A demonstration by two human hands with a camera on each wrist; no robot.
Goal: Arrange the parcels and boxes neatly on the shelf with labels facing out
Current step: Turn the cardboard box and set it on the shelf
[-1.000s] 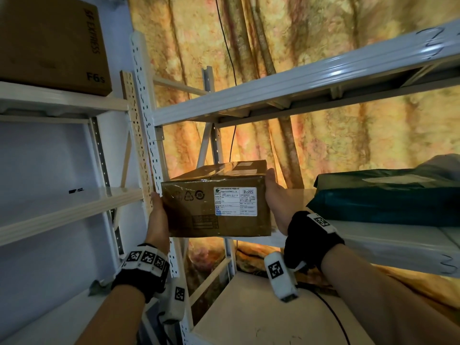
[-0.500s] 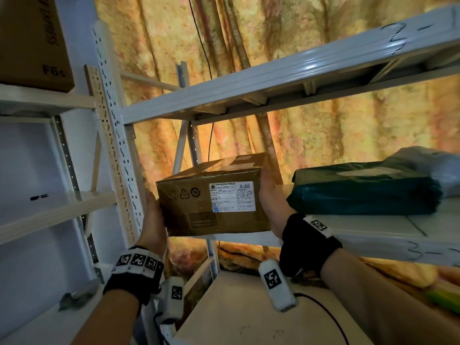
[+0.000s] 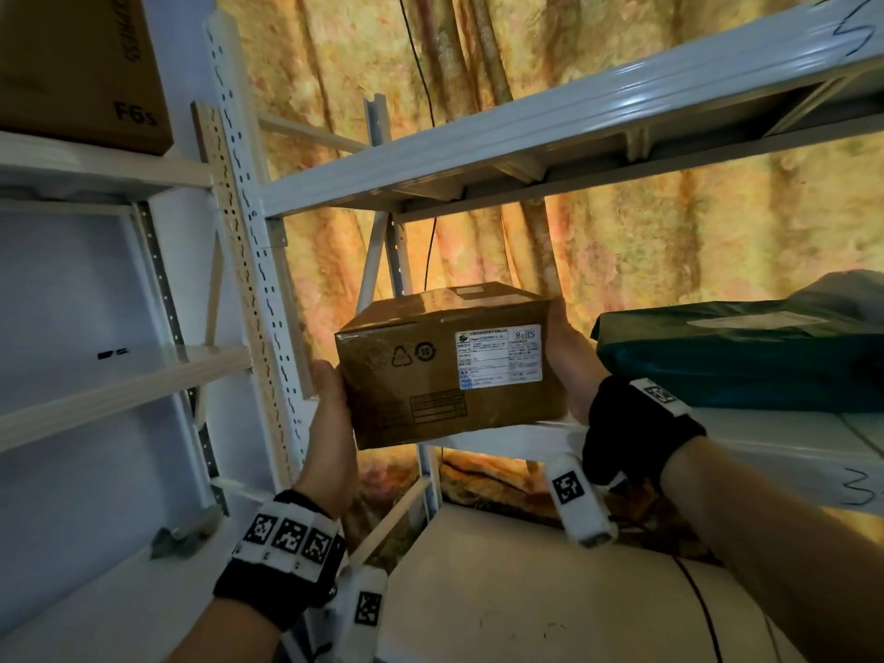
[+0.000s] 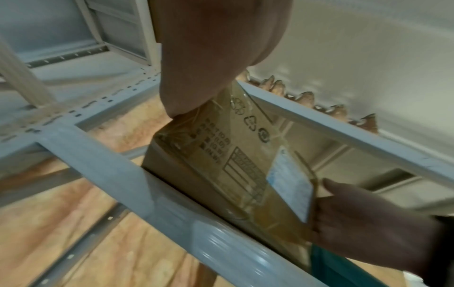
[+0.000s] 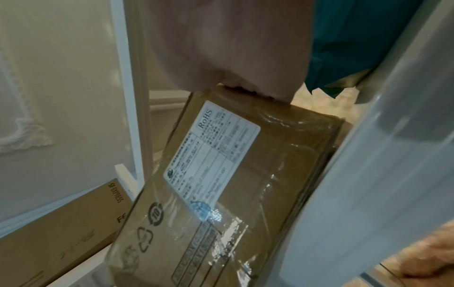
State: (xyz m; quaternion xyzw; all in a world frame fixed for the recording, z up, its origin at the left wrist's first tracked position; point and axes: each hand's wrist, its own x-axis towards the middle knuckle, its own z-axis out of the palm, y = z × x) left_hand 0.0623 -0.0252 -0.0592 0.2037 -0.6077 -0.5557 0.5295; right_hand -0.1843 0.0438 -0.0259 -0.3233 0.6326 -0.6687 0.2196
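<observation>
The metal shelf (image 3: 746, 437) runs off past the right hand (image 3: 569, 370), its grey-white painted beams smooth and glossy; its far end is cut off at the edge of view. Behind both hands hangs a curtain (image 3: 622, 241), mottled yellow and orange, in soft folds. Up and left of the left hand (image 3: 330, 423) sits a big box (image 3: 81, 69) of plain brown card, only its lower corner showing, with "F6s" printed on it. Just beyond the right hand lies a green parcel (image 3: 736, 361), a flat, slack plastic bag; something grey behind it is too cut off to name.

Between the hands is the box (image 3: 449, 370), brown card wrapped in shiny clear tape. Its right bottom edge sits at the shelf's front lip, while its left end hangs out past the shelf. The white label (image 3: 500, 354) faces outward; "RoHS" reads, the rest is too small. Each hand presses flat on one end of it, thumbs along the front edges, the fingers hidden behind the box, so I cannot tell how they curl.

Since a second ago the box has moved rightward toward the green parcel, and its left end has turned nearer.
</observation>
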